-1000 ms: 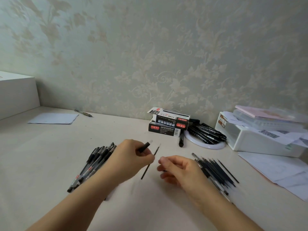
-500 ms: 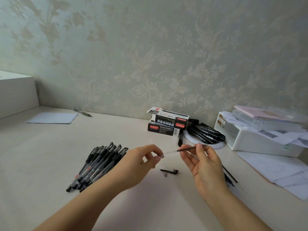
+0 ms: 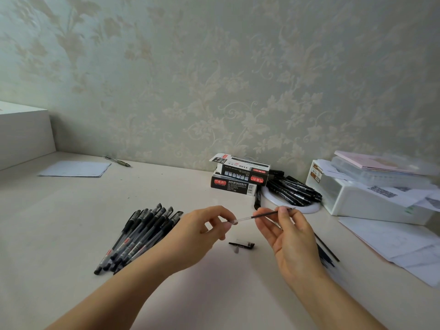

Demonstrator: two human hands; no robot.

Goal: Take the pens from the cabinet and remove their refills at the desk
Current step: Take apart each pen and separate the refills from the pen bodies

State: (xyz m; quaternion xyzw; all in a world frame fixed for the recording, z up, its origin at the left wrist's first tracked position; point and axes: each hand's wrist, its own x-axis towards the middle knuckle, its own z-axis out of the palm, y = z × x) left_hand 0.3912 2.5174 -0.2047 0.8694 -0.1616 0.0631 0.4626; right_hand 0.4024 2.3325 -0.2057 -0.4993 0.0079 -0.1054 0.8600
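- A home study corner: the wall [image 3: 214, 79] is papered in pale grey-green with a cream leaf-and-scroll pattern, a household finish.
- A smooth cream table [image 3: 59, 222] stands against that wall and carries stationery.
- Two stacked black cardboard pen boxes with red labels [image 3: 239, 181] sit near the wall, beside a heap of black pens on a round white plate [image 3: 294, 192].
- A white plastic desktop drawer unit [image 3: 371, 198] holds a pink booklet and loose papers; more white sheets [image 3: 392, 241] lie in front of it.
- A white sheet of paper [image 3: 76, 169] and a single pen [image 3: 117, 161] lie far left, near a white box-like cabinet edge [image 3: 23, 132].
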